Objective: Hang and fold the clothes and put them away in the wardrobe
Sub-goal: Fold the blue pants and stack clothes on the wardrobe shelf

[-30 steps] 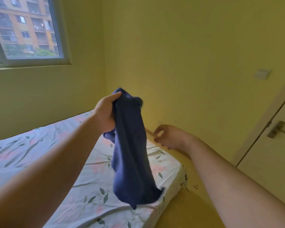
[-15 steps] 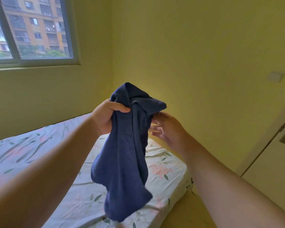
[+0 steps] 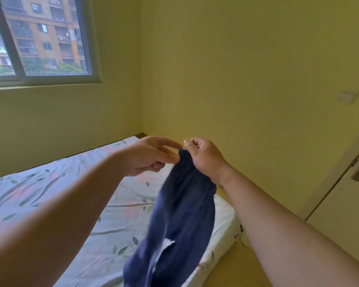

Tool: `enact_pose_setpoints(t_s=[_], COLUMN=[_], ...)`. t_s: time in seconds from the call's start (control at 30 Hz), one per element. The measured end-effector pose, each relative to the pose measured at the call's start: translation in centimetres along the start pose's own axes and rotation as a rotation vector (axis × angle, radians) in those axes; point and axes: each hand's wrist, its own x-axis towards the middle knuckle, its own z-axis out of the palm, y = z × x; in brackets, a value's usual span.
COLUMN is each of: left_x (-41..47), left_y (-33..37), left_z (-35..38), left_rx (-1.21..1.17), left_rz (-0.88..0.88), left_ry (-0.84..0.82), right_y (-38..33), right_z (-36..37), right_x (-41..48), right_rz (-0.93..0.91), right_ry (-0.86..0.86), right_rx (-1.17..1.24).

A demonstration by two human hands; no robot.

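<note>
navy garment (image 3: 184, 214) hangs in the air over the near corner of the bed (image 3: 50, 193), held up by its top edge so the cloth drops long, i judge to find its shape before folding. right hand (image 3: 205, 160) out front, back of hand to camera, fingers curled and pinching the bunched top edge. left hand (image 3: 147, 156) level with it, just beside, fingers (image 3: 172, 157) nearly straight, tips touching that same edge, not curled round it; likely after a second corner. lower cloth blurred. wardrobe not in view
</note>
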Motion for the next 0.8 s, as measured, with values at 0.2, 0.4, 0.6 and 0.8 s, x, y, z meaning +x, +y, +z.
enact_pose_setpoints(t_s=[0.2,0.4,0.6,0.8], left_x=[0.9,2.2,4.0,5.7], left_y=[0.1,-0.8,3.5,7.1], left_z=[1.0,3.2,-0.2,-5.8], left_rx=[0.294,0.641,0.304,0.359], left_rz=[0.020,0.170,0.276,0.370], left_ry=[0.045,0.095,0.297,0.477], right_y=[0.1,-0.2,1.3,3.8], right_z=[-1.1,-3.0,-5.1,-7.7], right_x=[-0.6,-0.5,-1.3,-1.0], right_rz=[-0.029,-0.056,0.019,0.085], right_ry=[-0.011,-0.011,-0.352,-0.485], right_rx=[-0.042,-0.044,-0.094,-0.638])
